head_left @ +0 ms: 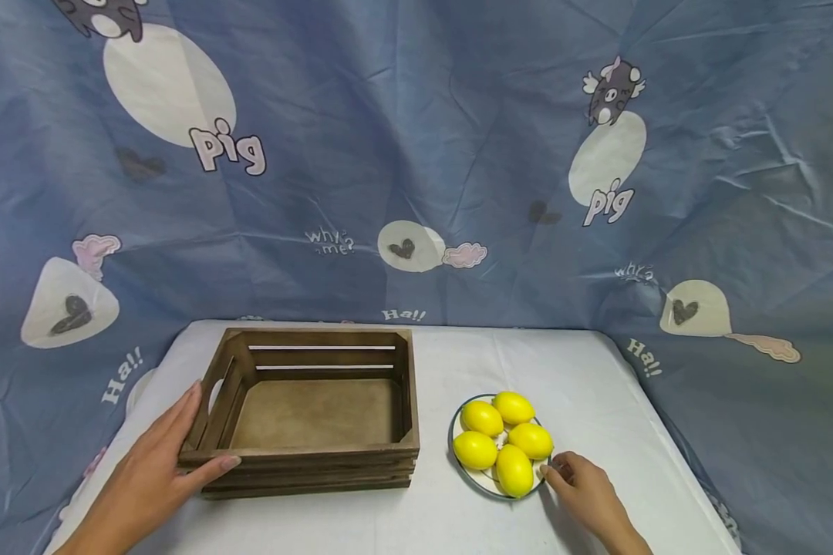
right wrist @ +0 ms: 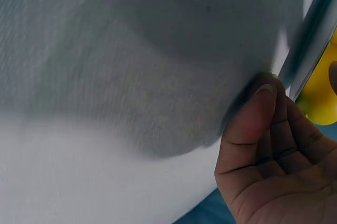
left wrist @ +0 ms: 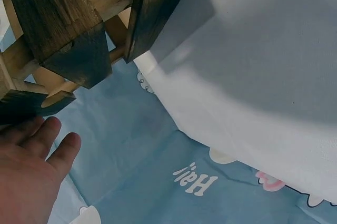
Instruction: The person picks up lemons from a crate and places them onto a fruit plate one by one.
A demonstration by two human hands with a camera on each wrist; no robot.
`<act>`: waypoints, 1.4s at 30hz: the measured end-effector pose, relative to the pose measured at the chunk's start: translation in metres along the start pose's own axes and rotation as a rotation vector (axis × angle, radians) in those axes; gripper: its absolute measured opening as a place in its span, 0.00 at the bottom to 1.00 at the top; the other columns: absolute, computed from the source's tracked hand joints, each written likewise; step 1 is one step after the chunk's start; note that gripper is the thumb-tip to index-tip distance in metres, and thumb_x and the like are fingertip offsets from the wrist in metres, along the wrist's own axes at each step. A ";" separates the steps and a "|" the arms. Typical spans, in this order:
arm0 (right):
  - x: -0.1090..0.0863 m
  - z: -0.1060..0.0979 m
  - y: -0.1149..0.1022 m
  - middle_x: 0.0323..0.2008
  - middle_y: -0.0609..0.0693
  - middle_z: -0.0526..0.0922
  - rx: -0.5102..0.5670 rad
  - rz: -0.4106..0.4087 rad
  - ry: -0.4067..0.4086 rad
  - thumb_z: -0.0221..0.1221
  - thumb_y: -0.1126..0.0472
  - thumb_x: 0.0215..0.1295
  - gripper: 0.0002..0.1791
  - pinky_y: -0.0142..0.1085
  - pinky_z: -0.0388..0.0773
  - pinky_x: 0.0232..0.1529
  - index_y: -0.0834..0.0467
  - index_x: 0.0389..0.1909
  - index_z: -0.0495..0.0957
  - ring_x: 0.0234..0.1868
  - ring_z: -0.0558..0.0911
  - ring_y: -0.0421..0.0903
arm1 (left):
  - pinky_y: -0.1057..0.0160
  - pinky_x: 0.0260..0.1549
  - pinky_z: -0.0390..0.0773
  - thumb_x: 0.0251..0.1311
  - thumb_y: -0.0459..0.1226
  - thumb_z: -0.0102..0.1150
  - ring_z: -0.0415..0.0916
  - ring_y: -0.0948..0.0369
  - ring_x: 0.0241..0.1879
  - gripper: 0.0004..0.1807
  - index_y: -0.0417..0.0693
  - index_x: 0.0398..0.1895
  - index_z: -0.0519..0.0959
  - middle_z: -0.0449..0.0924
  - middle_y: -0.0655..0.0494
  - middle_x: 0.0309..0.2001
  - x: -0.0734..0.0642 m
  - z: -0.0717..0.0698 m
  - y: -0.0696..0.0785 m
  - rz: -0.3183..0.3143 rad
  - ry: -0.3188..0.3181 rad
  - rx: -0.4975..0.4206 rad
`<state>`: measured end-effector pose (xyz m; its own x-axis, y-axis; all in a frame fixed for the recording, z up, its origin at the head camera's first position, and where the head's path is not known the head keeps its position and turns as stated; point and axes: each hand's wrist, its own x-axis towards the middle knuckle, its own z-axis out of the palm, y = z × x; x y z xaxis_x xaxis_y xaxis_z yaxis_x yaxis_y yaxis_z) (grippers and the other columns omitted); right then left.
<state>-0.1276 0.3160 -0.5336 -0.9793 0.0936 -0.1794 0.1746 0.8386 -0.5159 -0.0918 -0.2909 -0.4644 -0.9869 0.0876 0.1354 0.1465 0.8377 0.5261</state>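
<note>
A brown slatted wooden crate point(head_left: 319, 466) sits at the left on the white-covered table. My left hand point(head_left: 146, 455) rests at its front left corner, fingers extended along the left side and thumb over the front edge. In the left wrist view, the fingers point(left wrist: 47, 139) lie right at the crate's slats point(left wrist: 73, 60). On the right, my right hand point(head_left: 586, 489) pinches the near right rim of a white plate with a dark rim point(head_left: 468, 478). Several yellow lemons point(head_left: 514, 470) lie on this plate. From the right wrist, curled fingers point(right wrist: 253, 118) show close to the plate's edge point(right wrist: 310, 39).
White cloth point(head_left: 389, 528) covers the table, and the crate and plate stand apart on it. A blue printed curtain point(head_left: 416, 154) hangs behind the table and down both sides. The crate has a cut-out handle point(head_left: 215, 395) in its left wall.
</note>
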 end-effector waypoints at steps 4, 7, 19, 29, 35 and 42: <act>0.001 0.003 0.000 0.31 0.46 0.82 0.007 0.023 -0.006 0.64 0.46 0.73 0.19 0.42 0.79 0.32 0.61 0.40 0.81 0.31 0.78 0.44 | 0.22 0.62 0.55 0.62 0.60 0.70 0.45 0.27 0.76 0.66 0.49 0.86 0.32 0.37 0.33 0.83 0.001 -0.002 0.002 -0.030 -0.037 -0.012; 0.000 0.005 -0.001 0.25 0.46 0.77 0.017 0.030 -0.007 0.64 0.48 0.72 0.16 0.38 0.72 0.27 0.58 0.34 0.79 0.26 0.74 0.44 | 0.22 0.62 0.56 0.63 0.60 0.69 0.46 0.26 0.76 0.66 0.50 0.86 0.31 0.37 0.32 0.83 0.001 -0.003 0.002 -0.043 -0.052 -0.014; 0.003 0.010 -0.011 0.23 0.55 0.83 0.355 0.212 -0.152 0.57 0.60 0.78 0.13 0.37 0.82 0.21 0.64 0.34 0.74 0.18 0.83 0.46 | 0.21 0.59 0.59 0.64 0.62 0.66 0.46 0.26 0.75 0.66 0.54 0.85 0.27 0.33 0.34 0.83 0.001 -0.005 0.004 -0.090 -0.097 -0.025; 0.006 0.019 -0.007 0.23 0.58 0.83 0.571 0.253 -0.127 0.49 0.65 0.80 0.09 0.36 0.80 0.22 0.68 0.43 0.71 0.19 0.81 0.46 | 0.20 0.57 0.60 0.64 0.62 0.66 0.47 0.24 0.74 0.66 0.56 0.85 0.25 0.32 0.34 0.83 0.000 -0.003 0.001 -0.105 -0.106 -0.043; 0.005 0.021 -0.005 0.23 0.58 0.82 0.640 0.181 -0.149 0.46 0.65 0.81 0.07 0.36 0.79 0.22 0.68 0.46 0.66 0.21 0.80 0.48 | 0.19 0.56 0.60 0.65 0.62 0.65 0.47 0.23 0.73 0.66 0.56 0.85 0.24 0.32 0.32 0.83 0.000 -0.004 -0.001 -0.120 -0.122 -0.054; 0.001 0.008 -0.016 0.25 0.60 0.82 0.694 0.129 -0.167 0.46 0.64 0.82 0.09 0.38 0.81 0.25 0.68 0.49 0.65 0.24 0.80 0.50 | 0.19 0.56 0.60 0.65 0.62 0.65 0.47 0.23 0.73 0.66 0.57 0.85 0.24 0.32 0.32 0.83 0.001 -0.005 0.002 -0.125 -0.136 -0.073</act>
<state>-0.1302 0.2983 -0.5325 -0.9276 0.0390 -0.3715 0.3665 0.2872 -0.8850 -0.0919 -0.2916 -0.4585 -0.9970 0.0614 -0.0463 0.0221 0.8057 0.5919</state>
